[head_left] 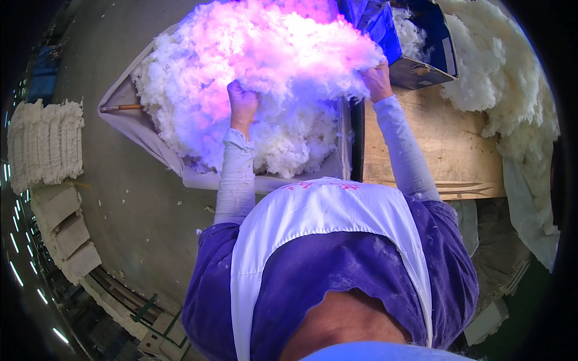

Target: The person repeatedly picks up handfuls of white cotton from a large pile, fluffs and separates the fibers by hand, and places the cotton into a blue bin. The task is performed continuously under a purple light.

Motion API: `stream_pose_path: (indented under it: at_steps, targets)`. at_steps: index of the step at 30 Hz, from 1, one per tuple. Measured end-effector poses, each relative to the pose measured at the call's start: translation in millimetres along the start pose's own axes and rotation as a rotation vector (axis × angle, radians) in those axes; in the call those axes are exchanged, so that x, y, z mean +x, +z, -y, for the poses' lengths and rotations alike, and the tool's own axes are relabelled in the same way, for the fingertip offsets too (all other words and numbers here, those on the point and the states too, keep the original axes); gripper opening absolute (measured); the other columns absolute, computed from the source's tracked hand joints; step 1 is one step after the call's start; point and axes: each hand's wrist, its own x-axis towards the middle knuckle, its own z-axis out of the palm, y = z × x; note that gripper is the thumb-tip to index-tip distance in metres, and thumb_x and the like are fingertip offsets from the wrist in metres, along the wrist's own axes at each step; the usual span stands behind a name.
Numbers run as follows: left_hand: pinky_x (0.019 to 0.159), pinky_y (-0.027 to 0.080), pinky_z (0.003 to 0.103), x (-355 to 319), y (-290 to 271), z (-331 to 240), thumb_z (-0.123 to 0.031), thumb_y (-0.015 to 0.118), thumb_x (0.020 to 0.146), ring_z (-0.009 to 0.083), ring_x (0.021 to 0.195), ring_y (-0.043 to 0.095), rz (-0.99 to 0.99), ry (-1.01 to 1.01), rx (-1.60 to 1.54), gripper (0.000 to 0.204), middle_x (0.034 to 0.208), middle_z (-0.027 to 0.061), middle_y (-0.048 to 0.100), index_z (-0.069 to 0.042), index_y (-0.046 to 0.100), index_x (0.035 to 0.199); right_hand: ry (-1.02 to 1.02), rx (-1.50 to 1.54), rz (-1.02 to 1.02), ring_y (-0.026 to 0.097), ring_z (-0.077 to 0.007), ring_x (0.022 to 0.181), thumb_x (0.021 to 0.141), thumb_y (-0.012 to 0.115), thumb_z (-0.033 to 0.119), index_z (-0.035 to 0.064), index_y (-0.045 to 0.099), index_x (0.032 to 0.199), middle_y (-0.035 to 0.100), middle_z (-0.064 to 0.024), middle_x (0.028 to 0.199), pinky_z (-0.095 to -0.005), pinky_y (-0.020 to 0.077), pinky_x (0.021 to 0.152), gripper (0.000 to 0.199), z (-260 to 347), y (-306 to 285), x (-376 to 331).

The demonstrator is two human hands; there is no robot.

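A large heap of loose white fibre fluff fills a pale cloth-lined bin in front of me, and pink and violet light falls over its upper part. My left hand is closed in a fist on the near side of the heap, gripping fluff. At the right end of the same mass, my right hand is curled round its edge beside a blue box. Fluff hides some fingertips of both hands. A raised clump stretches between the two hands.
A wooden board lies right of the bin. The dark blue box, holding some fluff, stands on its far part. More fluff is piled at far right. Stacked white bales stand at left. A wooden stick pokes from the bin's left corner.
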Motion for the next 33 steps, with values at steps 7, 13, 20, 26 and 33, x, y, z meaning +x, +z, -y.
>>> stream_pose_path:
  at_steps: [7, 13, 20, 26, 33]
  targets:
    - [0.042, 0.037, 0.024, -1.0, -11.6, 6.2, -0.001, 0.052, 0.077, 0.0092, 0.052, 0.047, -0.098, -0.204, -0.333, 0.012, 0.067, -0.0008, 0.052, -0.009, 0.054, 0.086, -0.007, 0.050, -0.005, 0.060, -0.0094, 0.077, 0.080, 0.058, 0.001, 0.0017, 0.064, 0.095, 0.065, -0.0017, 0.088, -0.0233, 0.0492, 0.068, 0.016, -7.8, -18.2, 0.2]
    - [0.046, 0.041, 0.024, -3.7, -10.5, -3.6, -0.007, 0.052, 0.084, 0.0102, 0.057, 0.051, -0.257, -0.351, -0.249, 0.008, 0.068, -0.0007, 0.051, -0.012, 0.054, 0.090, 0.007, 0.039, -0.065, 0.060, -0.0114, 0.085, 0.079, 0.060, 0.001, 0.0013, 0.064, 0.099, 0.064, -0.0037, 0.095, -0.0258, 0.0497, 0.073, 0.020, -8.2, -25.3, 3.2]
    - [0.056, 0.047, 0.026, 2.1, 18.2, -7.0, -0.013, 0.051, 0.086, 0.0124, 0.065, 0.056, -0.151, -0.447, -0.482, 0.009, 0.077, 0.0006, 0.056, -0.007, 0.057, 0.089, -0.026, -0.008, 0.121, 0.060, -0.0110, 0.078, 0.080, 0.055, 0.005, 0.0012, 0.065, 0.089, 0.065, -0.0032, 0.086, -0.0252, 0.0491, 0.069, 0.014, -9.3, 3.7, -4.7]
    - [0.067, 0.050, 0.030, -6.8, 47.8, -8.3, -0.030, 0.049, 0.089, 0.0162, 0.078, 0.058, -0.186, -0.548, -0.444, 0.028, 0.091, 0.0025, 0.059, -0.008, 0.055, 0.106, -0.072, -0.465, 0.361, 0.059, -0.0200, 0.096, 0.064, 0.071, 0.021, -0.0028, 0.050, 0.116, 0.059, -0.0161, 0.107, -0.0299, 0.0477, 0.079, 0.061, -26.3, 62.7, -35.4]
    - [0.056, 0.046, 0.027, -10.1, 54.6, -27.8, -0.038, 0.049, 0.090, 0.0121, 0.068, 0.054, -0.024, -0.582, -0.617, 0.029, 0.077, 0.0013, 0.057, -0.010, 0.055, 0.097, 0.260, -0.143, 0.142, 0.064, -0.0146, 0.064, 0.066, 0.062, 0.010, 0.0000, 0.060, 0.091, 0.066, -0.0084, 0.069, -0.0288, 0.0499, 0.061, 0.027, -31.5, 37.3, -18.7]
